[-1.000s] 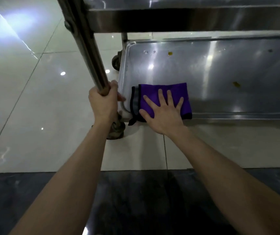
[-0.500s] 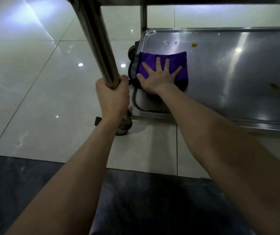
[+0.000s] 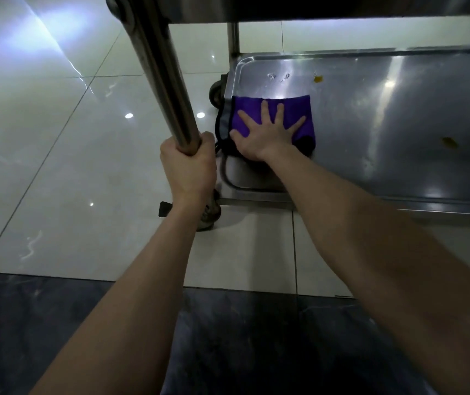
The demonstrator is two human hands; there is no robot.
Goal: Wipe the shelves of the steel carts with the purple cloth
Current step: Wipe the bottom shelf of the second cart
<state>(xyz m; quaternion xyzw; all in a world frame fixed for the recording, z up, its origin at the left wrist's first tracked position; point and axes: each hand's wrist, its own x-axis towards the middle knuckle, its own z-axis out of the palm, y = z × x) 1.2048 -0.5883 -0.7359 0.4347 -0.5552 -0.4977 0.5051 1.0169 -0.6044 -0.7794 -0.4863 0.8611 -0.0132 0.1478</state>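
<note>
The folded purple cloth (image 3: 299,108) lies flat on the bottom shelf (image 3: 399,115) of the steel cart, against the shelf's left rim. My right hand (image 3: 265,132) presses on the cloth with fingers spread and straight. My left hand (image 3: 189,169) grips the cart's near-left steel post (image 3: 159,69) low down, just above the caster. Small yellow crumbs (image 3: 317,78) and another yellow speck (image 3: 449,142) sit on the shelf beyond and to the right of the cloth.
An upper shelf edge (image 3: 327,8) overhangs the top of the view. Casters stand at the near-left corner (image 3: 209,215) and the far-left corner (image 3: 216,94). Glossy white floor tiles (image 3: 57,166) spread to the left; a dark tile strip (image 3: 228,337) lies nearest me.
My right hand has slid the cloth away from the shelf's front edge toward its back along the left rim. My left hand has kept its grip on the post.
</note>
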